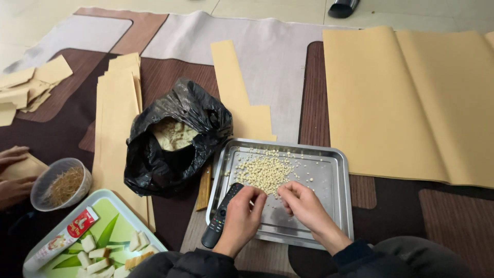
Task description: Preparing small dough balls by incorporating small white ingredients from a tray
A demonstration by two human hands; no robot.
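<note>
Tray (pixel 337 206) on the rug, pale pellets (pixel 263 172) heaped toward its far left so both hands reach them | your left hand (pixel 242 219) curled, fingertips pinched at the heap's near edge, a black remote (pixel 220 216) just beside it | your right hand (pixel 303 203) bent inward, fingers pinched over pellets; grip contents unclear.
</note>
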